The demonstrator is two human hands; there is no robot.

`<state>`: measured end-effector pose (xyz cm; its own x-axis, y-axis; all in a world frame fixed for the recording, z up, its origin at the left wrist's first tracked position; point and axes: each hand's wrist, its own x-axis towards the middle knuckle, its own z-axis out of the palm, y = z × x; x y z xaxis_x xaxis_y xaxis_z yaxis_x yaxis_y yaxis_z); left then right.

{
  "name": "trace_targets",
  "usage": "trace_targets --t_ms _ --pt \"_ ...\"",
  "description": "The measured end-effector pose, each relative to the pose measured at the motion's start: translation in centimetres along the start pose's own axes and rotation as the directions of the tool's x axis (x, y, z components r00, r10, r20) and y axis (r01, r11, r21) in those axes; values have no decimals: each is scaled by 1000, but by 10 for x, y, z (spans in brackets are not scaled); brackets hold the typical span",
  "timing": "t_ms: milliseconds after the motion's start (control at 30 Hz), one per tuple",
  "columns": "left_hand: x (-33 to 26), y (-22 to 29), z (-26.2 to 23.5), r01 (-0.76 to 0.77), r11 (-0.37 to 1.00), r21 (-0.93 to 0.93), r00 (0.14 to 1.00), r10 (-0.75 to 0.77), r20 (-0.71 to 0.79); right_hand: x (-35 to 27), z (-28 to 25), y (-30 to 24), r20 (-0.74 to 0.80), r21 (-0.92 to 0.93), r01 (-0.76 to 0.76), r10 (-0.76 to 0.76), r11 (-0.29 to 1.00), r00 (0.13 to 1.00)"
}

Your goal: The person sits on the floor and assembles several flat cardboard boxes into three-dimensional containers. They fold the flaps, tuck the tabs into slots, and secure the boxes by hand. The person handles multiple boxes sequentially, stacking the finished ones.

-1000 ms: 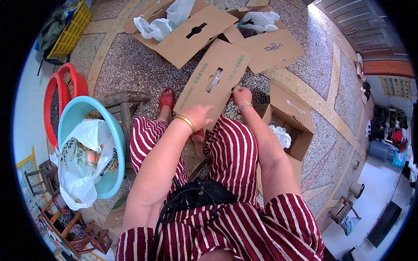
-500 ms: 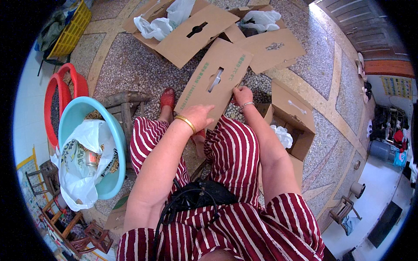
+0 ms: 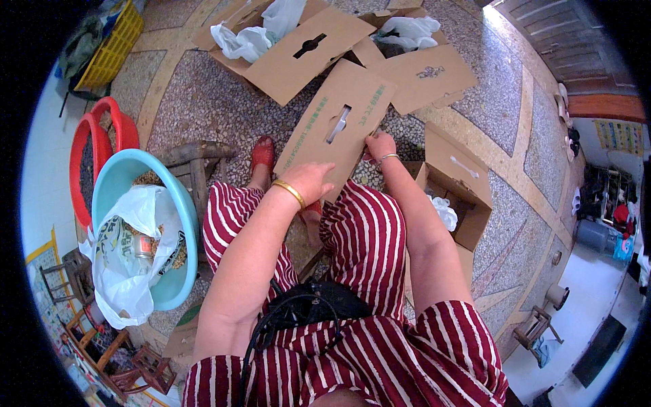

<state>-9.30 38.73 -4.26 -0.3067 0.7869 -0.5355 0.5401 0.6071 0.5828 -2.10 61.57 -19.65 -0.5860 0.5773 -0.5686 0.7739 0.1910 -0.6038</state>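
Carton (image 3: 347, 140), plain brown with a handle slot (image 3: 339, 124) cut in it, sits in the middle of my clock, between the two hands, its far end pointing to 1 o'clock. The left hand (image 3: 308, 182) lies on it at 7 o'clock, fingers stretched out and thumb held apart. The right hand (image 3: 381, 146) is by its edge near 4 o'clock, fingertips bent in close together; I can't tell if they pinch the edge or something small.

If the left hand lifts, the carton could slide, I think, since its near end is right by the striped trousers (image 3: 363, 230) at 6 o'clock. A hard tug from the right hand could bend the edge. A push forward could bump the first open box (image 3: 288, 73) at 11 o'clock or the second open box (image 3: 437, 83) at 2. I can't tell if they touch it.

At 4 o'clock, the third open box (image 3: 473, 229), with a white bag (image 3: 444, 212) inside, crowds the right arm. A wooden stool (image 3: 196, 152) at 9 and a blue basin (image 3: 186, 271) at 8 crowd the left. The best room looks like 10 o'clock, where speckled floor (image 3: 210, 88) shows.
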Motion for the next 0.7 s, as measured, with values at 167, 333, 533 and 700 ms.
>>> trace_targets --t_ms 167,333,533,700 --pt "-10 3 -10 57 998 -7 998 -57 9 -9 7 -5 43 231 -126 120 965 992" --pt "-5 9 -9 5 1000 -10 1000 -5 3 20 7 35 -64 -70 -8 4 998 998" --pt "-19 8 -17 34 999 -22 999 -34 -9 -8 -6 2 44 73 -59 56 996 997" --pt "-17 -1 -12 3 999 -50 999 -5 -40 -14 -4 -54 12 -21 206 -206 978 979"
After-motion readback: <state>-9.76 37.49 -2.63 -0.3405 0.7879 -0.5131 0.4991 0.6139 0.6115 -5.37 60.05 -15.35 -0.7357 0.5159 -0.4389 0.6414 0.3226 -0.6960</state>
